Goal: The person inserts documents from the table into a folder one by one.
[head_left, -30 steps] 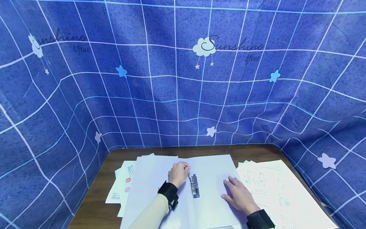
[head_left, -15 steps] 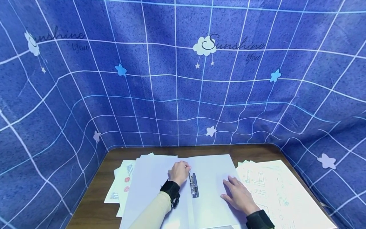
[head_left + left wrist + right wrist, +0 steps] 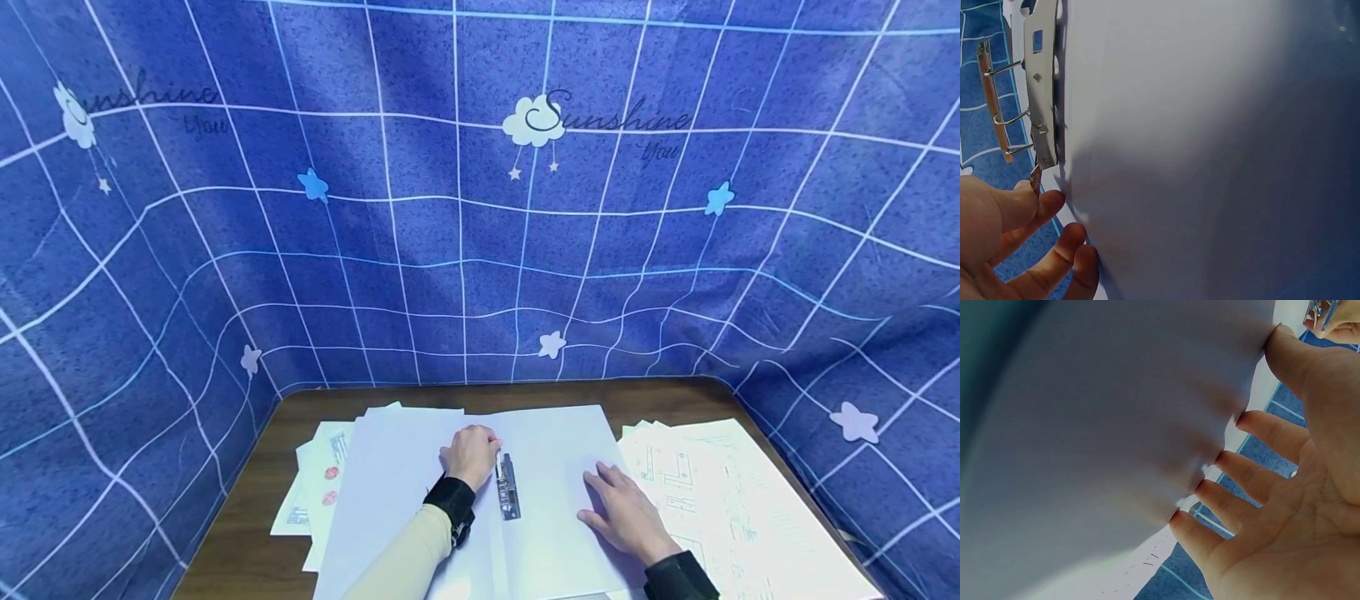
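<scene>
A white file folder (image 3: 558, 558) lies spread flat, with a metal lever clip (image 3: 507, 492) mounted just right of its fold. My left hand (image 3: 470, 458) is at the far end of the clip. In the left wrist view its thumb and forefinger pinch the clip's small metal lever (image 3: 1035, 181), while the other fingers curl loosely near the folder's surface. Beside the clip's plate (image 3: 1040, 94), curved prongs run to a narrow bar (image 3: 995, 103). My right hand (image 3: 621, 508) rests on the folder's right cover, fingers spread, fingertips touching the surface in the right wrist view.
Printed sheets with line drawings (image 3: 738, 508) lie right of the folder, partly under its edge. More papers with red round stamps (image 3: 321, 500) stick out on the left. Behind the brown wooden table (image 3: 240, 542) hangs a blue gridded cloth (image 3: 420, 233).
My left hand has moved slightly right, toward the clip, still pinching the lever, which now stands closer along the clip. My right hand stays in place.
</scene>
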Motion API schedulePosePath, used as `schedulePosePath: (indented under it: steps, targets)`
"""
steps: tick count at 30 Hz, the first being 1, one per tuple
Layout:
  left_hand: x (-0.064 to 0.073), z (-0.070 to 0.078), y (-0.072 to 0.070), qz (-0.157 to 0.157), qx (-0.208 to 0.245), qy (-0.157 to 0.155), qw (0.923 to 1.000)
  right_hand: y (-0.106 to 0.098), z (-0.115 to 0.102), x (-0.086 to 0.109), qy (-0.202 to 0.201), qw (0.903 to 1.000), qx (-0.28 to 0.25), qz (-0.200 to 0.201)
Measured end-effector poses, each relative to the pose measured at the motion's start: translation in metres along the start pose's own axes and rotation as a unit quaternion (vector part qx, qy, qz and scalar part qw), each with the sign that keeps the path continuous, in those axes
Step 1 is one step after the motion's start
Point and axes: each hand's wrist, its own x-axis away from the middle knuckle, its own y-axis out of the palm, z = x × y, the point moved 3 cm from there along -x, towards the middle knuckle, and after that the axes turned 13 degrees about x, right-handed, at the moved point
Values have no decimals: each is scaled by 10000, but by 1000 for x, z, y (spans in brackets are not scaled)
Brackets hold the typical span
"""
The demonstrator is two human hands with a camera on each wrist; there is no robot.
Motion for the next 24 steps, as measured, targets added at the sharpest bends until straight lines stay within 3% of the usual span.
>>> schedulePosePath:
  steps: [15, 19, 24]
  targets:
    - [4, -3, 3, 18, -127, 19, 9999, 1, 0, -2, 21, 10000, -12, -34]
    - [13, -3, 0, -45, -116, 167, 9998, 2, 1, -4, -24, 10000, 19, 63]
    - [34, -1, -10, -217, -244, 602, 9977, 0, 4, -6, -125, 9998, 63, 162]
